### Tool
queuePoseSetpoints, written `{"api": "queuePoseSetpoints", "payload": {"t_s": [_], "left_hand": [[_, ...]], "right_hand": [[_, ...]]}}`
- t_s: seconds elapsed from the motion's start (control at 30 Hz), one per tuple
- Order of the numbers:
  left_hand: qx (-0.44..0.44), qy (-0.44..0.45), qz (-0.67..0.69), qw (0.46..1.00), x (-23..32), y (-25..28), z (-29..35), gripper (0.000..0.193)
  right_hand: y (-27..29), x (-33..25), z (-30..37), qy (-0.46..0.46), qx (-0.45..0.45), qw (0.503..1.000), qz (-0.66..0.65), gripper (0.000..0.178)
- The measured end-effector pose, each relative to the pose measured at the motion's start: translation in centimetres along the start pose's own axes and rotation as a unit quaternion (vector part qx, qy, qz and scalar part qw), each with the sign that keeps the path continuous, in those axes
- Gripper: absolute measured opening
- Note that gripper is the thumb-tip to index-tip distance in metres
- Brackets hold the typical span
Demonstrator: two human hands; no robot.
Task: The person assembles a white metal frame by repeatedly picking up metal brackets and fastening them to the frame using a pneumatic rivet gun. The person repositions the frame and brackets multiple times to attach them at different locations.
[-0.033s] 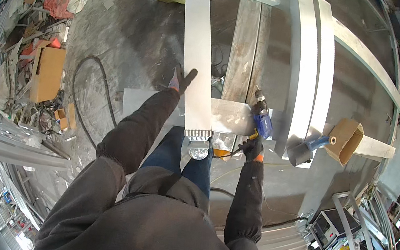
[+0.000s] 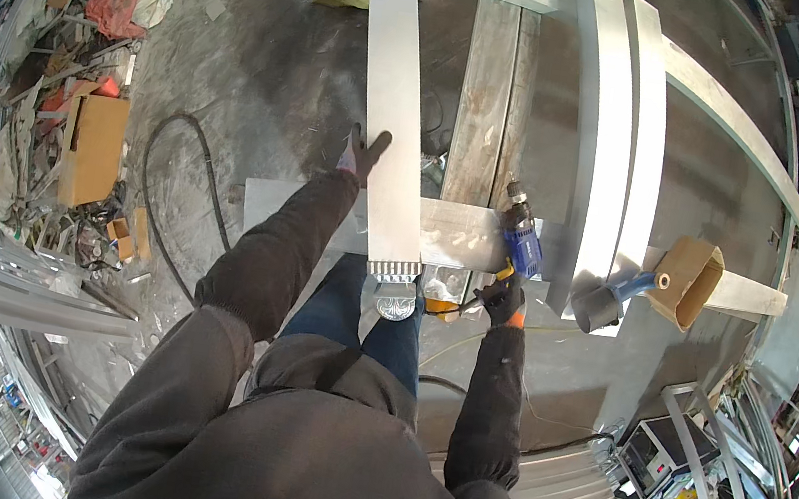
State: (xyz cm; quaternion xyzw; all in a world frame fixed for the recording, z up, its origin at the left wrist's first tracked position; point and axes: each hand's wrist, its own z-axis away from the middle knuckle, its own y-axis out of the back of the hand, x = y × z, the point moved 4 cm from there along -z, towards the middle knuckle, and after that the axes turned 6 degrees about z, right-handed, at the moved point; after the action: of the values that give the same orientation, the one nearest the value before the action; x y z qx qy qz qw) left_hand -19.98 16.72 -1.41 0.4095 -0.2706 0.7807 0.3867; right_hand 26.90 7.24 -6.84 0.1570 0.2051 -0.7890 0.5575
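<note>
My gloved left hand (image 2: 363,156) grips the left edge of a long pale metal beam (image 2: 400,108), with the thumb over its top face. This beam runs away from me and lies across a crosswise metal beam (image 2: 467,233). At its near end, a ribbed piece with a round patterned plate (image 2: 396,302) shows just before my legs. My right hand (image 2: 502,298), in a dark glove with an orange cuff, is closed around the handle of a blue power drill (image 2: 522,240). The drill's bit points away from me, above the crosswise beam. My fingers' undersides are hidden.
Two upright-running beams (image 2: 606,156) lie to the right. Beside them are a grey cylinder with a blue handle (image 2: 604,302) and an open cardboard box (image 2: 692,288). A black hose (image 2: 156,142) loops on the left floor, near a scrap heap (image 2: 45,102).
</note>
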Motion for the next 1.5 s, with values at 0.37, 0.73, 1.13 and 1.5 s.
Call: {"api": "queuePoseSetpoints", "payload": {"t_s": [0.37, 0.73, 1.13, 1.5], "left_hand": [[-0.092, 0.039, 0.096, 0.99, 6.1, -2.5, -1.8, 0.085], [-0.043, 0.001, 0.097, 0.994, 2.3, -1.2, -9.4, 0.059], [0.021, 0.075, -0.152, 0.985, -7.3, 3.2, 13.0, 0.093], [-0.166, 0.042, -0.489, 0.855, -7.8, 2.7, 18.7, 0.126]], "right_hand": [[-10.4, 11.0, 10.0, 0.19, 0.039, 0.91, 0.366, 0.052], [-17.4, 15.1, 10.5, 0.036, -0.03, 0.996, 0.073, 0.052], [0.0, 3.6, 3.0, 0.25, 0.356, 0.855, 0.282, 0.045], [1.5, 2.2, -2.9, -0.007, -0.025, 0.99, 0.142, 0.049]]}}
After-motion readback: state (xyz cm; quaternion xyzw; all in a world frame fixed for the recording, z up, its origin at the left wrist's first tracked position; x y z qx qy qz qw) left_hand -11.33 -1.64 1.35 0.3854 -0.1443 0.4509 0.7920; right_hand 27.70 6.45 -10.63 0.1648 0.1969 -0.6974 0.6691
